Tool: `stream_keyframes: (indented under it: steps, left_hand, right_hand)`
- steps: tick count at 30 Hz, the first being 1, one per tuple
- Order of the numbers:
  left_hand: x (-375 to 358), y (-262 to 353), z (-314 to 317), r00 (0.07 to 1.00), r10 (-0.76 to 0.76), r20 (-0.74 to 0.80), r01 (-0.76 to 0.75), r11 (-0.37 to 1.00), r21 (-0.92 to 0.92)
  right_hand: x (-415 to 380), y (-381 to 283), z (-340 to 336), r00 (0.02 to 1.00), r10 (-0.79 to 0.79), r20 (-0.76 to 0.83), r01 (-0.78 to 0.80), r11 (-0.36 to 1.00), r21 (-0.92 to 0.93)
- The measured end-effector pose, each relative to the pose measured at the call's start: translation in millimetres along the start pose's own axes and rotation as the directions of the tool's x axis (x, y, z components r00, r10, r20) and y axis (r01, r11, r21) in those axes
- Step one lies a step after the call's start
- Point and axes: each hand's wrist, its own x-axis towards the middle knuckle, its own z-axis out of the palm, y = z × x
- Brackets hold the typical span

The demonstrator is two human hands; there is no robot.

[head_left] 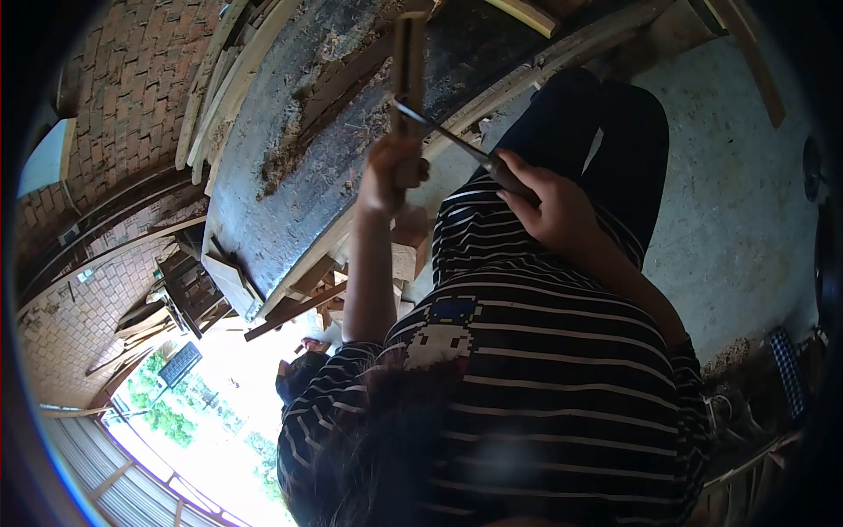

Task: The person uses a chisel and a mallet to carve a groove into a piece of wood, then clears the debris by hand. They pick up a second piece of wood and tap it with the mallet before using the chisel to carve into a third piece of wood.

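- Black-and-white striped shirt [562, 351] nearest, above dark trousers [632, 132].
- Right hand [558, 206] closed round the dark handle of a slim metal tool [465, 147], whose bright tip overlaps the wood piece; contact cannot be told.
- Left hand [386, 176] gripping the lower end of that narrow, dark-slotted wood piece [408, 61], held up in front of the worktop [303, 215].
- Brown shavings [281, 167] scattered on the worktop.
- Long boards [211, 101] past its far side, then a brick wall [132, 79].
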Motion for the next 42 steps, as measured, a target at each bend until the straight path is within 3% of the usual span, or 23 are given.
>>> stream_keyframes:
  steps: [1,3,5,7,11,13,15,18,20,21,23,26,28,29,31,34,42]
  left_hand:
    - [-4.4,-1.2,10.3,0.999,-0.042,0.034,0.046,0.991,-0.124]
    - [-6.7,-4.1,28.4,0.997,-0.001,0.074,0.007,0.997,-0.079]
    - [-8.2,-4.9,42.1,1.0,0.012,0.026,-0.013,0.997,0.071]
    - [-6.8,-7.7,43.2,0.999,0.035,-0.03,-0.032,0.994,0.106]
    - [-1.5,-6.3,32.7,0.992,0.078,-0.096,-0.06,0.981,0.183]
    - [1.3,-4.2,26.7,0.99,0.092,-0.105,-0.073,0.983,0.168]
    - [0.9,0.3,24.0,0.99,0.087,-0.107,-0.067,0.982,0.179]
    - [3.6,-0.7,23.3,0.989,0.091,-0.115,-0.066,0.977,0.204]
    - [6.1,-3.2,23.2,0.988,0.101,-0.118,-0.074,0.974,0.216]
    - [7.1,-4.3,23.5,0.987,0.114,-0.115,-0.086,0.971,0.224]
    - [10.3,-9.3,21.1,0.985,0.129,-0.113,-0.101,0.969,0.225]
    - [19.1,-21.5,10.6,0.979,0.149,-0.138,-0.099,0.944,0.315]
    - [22.8,-28.5,7.4,0.948,0.282,-0.146,-0.163,0.827,0.539]
    - [20.9,-26.5,8.2,0.948,0.284,-0.147,-0.165,0.827,0.537]
    - [15.5,-23.5,10.6,0.989,0.117,-0.085,-0.099,0.977,0.191]
    - [15.5,-26.9,8.6,0.977,0.189,-0.095,-0.161,0.956,0.247]
    - [14.1,-23.4,-2.5,0.989,0.139,-0.049,-0.126,0.97,0.207]
  right_hand:
    - [3.3,0.0,1.1,0.999,-0.032,-0.038,0.034,0.998,0.045]
    - [11.7,7.1,10.3,0.992,-0.086,-0.097,0.096,0.99,0.106]
    - [13.6,11.2,15.0,0.978,-0.135,-0.157,0.16,0.975,0.154]
    - [11.0,13.4,13.0,0.969,-0.168,-0.18,0.208,0.949,0.237]
    - [3.4,26.7,1.7,0.973,-0.145,-0.179,0.184,0.956,0.228]
    - [2.7,34.7,-4.9,0.967,-0.011,-0.256,0.08,0.962,0.26]
    - [0.7,35.5,-14.4,0.968,0.11,-0.225,-0.037,0.952,0.304]
    - [-3.5,32.3,-19.6,0.972,0.062,-0.227,0.004,0.96,0.278]
    - [-8.4,25.1,-18.0,0.984,-0.06,-0.166,0.096,0.972,0.217]
    - [-9.8,20.5,-18.0,0.984,-0.059,-0.167,0.094,0.972,0.213]
    - [-11.2,9.4,-19.8,0.999,0.032,-0.019,-0.027,0.974,0.226]
    - [-11.6,-3.6,-26.0,0.989,0.107,0.105,-0.115,0.99,0.082]
    - [-12.4,-12.7,-35.5,0.978,0.139,0.153,-0.156,0.982,0.106]
    - [-12.7,-14.9,-38.5,0.964,0.178,0.2,-0.206,0.97,0.13]
    - [-15.0,-8.6,-38.7,0.977,0.124,0.174,-0.148,0.98,0.132]
    - [-16.5,-6.3,-46.5,0.977,0.06,0.205,-0.084,0.991,0.108]
    - [-13.2,-12.1,-44.4,0.964,0.072,0.257,-0.096,0.992,0.08]
